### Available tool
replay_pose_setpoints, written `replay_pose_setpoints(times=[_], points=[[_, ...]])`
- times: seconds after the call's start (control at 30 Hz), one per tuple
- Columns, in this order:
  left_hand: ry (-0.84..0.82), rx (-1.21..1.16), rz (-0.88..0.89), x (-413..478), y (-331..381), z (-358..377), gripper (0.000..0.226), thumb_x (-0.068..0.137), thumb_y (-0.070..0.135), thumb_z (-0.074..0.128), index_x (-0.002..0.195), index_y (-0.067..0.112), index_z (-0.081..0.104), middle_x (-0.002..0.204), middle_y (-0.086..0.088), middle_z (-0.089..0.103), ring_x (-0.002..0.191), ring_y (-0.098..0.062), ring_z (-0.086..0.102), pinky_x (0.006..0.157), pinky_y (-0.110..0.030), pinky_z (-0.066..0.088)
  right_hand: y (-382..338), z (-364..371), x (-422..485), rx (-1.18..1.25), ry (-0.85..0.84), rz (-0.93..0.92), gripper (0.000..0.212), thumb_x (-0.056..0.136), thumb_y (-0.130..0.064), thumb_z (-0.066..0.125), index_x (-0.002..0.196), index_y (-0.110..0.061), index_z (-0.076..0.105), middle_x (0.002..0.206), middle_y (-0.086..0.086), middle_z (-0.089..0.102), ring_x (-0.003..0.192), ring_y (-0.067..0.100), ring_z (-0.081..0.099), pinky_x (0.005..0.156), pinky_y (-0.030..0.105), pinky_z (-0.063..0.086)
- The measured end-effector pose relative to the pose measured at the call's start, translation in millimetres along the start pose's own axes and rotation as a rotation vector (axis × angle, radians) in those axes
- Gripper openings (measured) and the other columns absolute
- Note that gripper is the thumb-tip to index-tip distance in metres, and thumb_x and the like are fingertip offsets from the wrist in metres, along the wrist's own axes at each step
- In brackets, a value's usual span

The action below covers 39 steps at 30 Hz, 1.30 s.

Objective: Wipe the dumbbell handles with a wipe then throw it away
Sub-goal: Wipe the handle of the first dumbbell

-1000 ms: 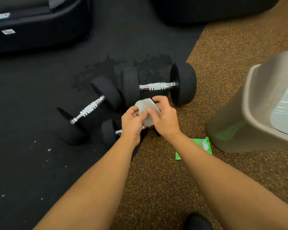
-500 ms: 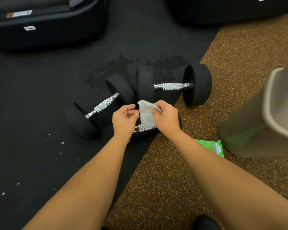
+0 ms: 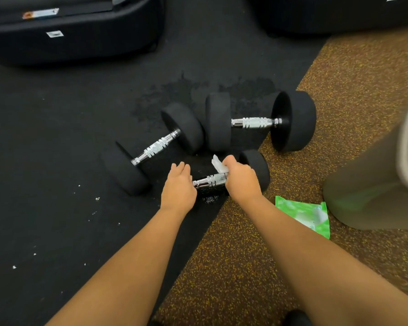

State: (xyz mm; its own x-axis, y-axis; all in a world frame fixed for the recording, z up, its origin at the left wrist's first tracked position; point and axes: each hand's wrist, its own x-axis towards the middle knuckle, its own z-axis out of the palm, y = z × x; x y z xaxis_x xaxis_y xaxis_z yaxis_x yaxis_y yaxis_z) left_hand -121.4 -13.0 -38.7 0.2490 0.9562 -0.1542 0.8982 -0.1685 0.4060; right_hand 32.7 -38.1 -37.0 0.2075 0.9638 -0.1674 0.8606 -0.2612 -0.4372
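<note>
Three dumbbells down, one in work - we're mid-wipe on the near dumbbell (image 3: pixel 257 169). Our right hand (image 3: pixel 242 177) is curled round the wipe (image 3: pixel 218 166) and clamps it over the right part of the near handle (image 3: pixel 210 181). A white corner sticks up just beyond the knuckles.

Our left hand (image 3: pixel 179 184) is loosely flat, fingers near straight, holding nothing we can see. It lies over the handle's left end, probably steadying the hidden weight head; contact unconfirmed. Bare chrome shows between the two hands.

Our read: early-to-mid task. The chrome doesn't tell us whether the other two are done. The left dumbbell (image 3: pixel 156 147) lies beyond the left hand, the far dumbbell (image 3: pixel 254 122) beyond the right hand.

Disposal not yet done - the bin (image 3: pixel 375 184) stands well right of the right hand, with the green wipe packet (image 3: pixel 304 215) between that forearm and the bin.
</note>
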Motion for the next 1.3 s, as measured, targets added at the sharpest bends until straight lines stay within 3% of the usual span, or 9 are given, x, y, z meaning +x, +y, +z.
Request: replay_pose_setpoints(times=[0.2, 0.37, 0.47, 0.57, 0.77, 0.93, 1.03, 1.17, 1.3], points=[[-0.018, -0.015, -0.017, -0.1, -5.4, 10.4, 0.052, 0.097, 0.005, 0.039, 0.147, 0.002, 0.024, 0.156, -0.013, 0.020, 0.147, -0.029, 0.005, 0.120, -0.038, 0.014, -4.7, 22.2, -9.4, -0.124, -0.168, -0.123, 0.038, 0.087, -0.003, 0.048, 0.125, -0.008, 0.045, 0.127, 0.013, 0.046, 0.115, 0.032, 0.047, 0.086, 0.039, 0.045], [0.008, -0.024, 0.008, 0.6, -11.3, 19.2, 0.053, 0.096, 0.003, 0.039, 0.147, 0.004, 0.024, 0.156, -0.012, 0.019, 0.147, -0.031, 0.004, 0.120, -0.041, 0.008, 0.6, 31.4, -16.4, -0.275, -0.236, -0.249, 0.055, 0.093, -0.006, 0.042, 0.145, -0.005, 0.022, 0.155, 0.015, 0.017, 0.144, 0.034, 0.009, 0.115, 0.042, 0.020], [0.026, -0.038, 0.024, 0.0, -15.8, 22.5, 0.053, 0.097, 0.003, 0.038, 0.148, 0.005, 0.022, 0.157, -0.011, 0.018, 0.147, -0.029, 0.003, 0.120, -0.040, 0.006, 14.5, 34.1, -15.1, -0.321, -0.270, -0.306, 0.061, 0.095, -0.005, 0.037, 0.149, -0.007, 0.008, 0.158, 0.014, 0.003, 0.146, 0.033, -0.002, 0.120, 0.043, 0.005], [0.049, -0.057, 0.043, -0.3, -19.3, 25.8, 0.050, 0.098, 0.005, 0.037, 0.147, 0.005, 0.025, 0.156, -0.011, 0.021, 0.147, -0.027, 0.006, 0.121, -0.041, 0.008, 18.7, 37.9, -15.0, -0.339, -0.239, -0.267, 0.061, 0.097, -0.006, 0.033, 0.149, -0.005, 0.002, 0.158, 0.017, -0.002, 0.145, 0.036, -0.008, 0.119, 0.045, -0.001], [0.089, -0.122, 0.063, -1.1, -22.6, 32.4, 0.046, 0.098, 0.008, 0.038, 0.143, 0.002, 0.033, 0.152, -0.013, 0.030, 0.146, -0.027, 0.013, 0.117, -0.047, 0.022, -2.3, 52.0, -17.9, -0.257, -0.241, -0.266, 0.065, 0.096, -0.007, 0.037, 0.150, -0.008, 0.001, 0.158, 0.016, -0.005, 0.145, 0.035, -0.012, 0.119, 0.044, -0.002], [0.114, -0.140, 0.068, -1.9, -23.6, 35.8, 0.045, 0.099, 0.008, 0.037, 0.144, 0.002, 0.033, 0.153, -0.012, 0.028, 0.147, -0.026, 0.010, 0.120, -0.044, 0.012, 15.5, 40.0, -15.5, -0.248, -0.259, -0.393, 0.063, 0.095, 0.000, 0.037, 0.150, -0.015, 0.011, 0.159, 0.008, -0.002, 0.146, 0.028, -0.008, 0.119, 0.039, 0.009], [0.127, -0.146, 0.068, -1.5, -24.2, 36.4, 0.045, 0.099, 0.008, 0.036, 0.144, 0.003, 0.033, 0.154, -0.011, 0.027, 0.147, -0.025, 0.009, 0.121, -0.041, 0.008, 17.3, 40.5, -15.1, -0.229, -0.227, -0.354, 0.061, 0.095, 0.000, 0.037, 0.150, -0.009, 0.010, 0.159, 0.012, 0.000, 0.146, 0.028, -0.006, 0.119, 0.039, 0.014], [0.122, -0.136, 0.058, 1.9, -24.4, 36.5, 0.044, 0.099, 0.010, 0.035, 0.143, 0.003, 0.033, 0.155, -0.011, 0.024, 0.148, -0.025, 0.007, 0.121, -0.041, 0.008, -7.4, 54.1, -14.5, -0.165, -0.158, -0.286, 0.058, 0.095, -0.005, 0.041, 0.147, -0.001, 0.016, 0.156, 0.017, 0.013, 0.146, 0.031, 0.001, 0.119, 0.038, 0.007], [0.097, -0.129, 0.060, 2.4, -24.4, 34.7, 0.045, 0.098, 0.011, 0.036, 0.143, 0.002, 0.033, 0.156, -0.011, 0.022, 0.148, -0.024, 0.004, 0.121, -0.042, 0.007, -11.8, 54.0, -10.1, -0.189, -0.226, -0.437, 0.056, 0.095, -0.004, 0.041, 0.147, -0.002, 0.020, 0.156, 0.015, 0.015, 0.146, 0.030, 0.004, 0.119, 0.037, 0.005]])
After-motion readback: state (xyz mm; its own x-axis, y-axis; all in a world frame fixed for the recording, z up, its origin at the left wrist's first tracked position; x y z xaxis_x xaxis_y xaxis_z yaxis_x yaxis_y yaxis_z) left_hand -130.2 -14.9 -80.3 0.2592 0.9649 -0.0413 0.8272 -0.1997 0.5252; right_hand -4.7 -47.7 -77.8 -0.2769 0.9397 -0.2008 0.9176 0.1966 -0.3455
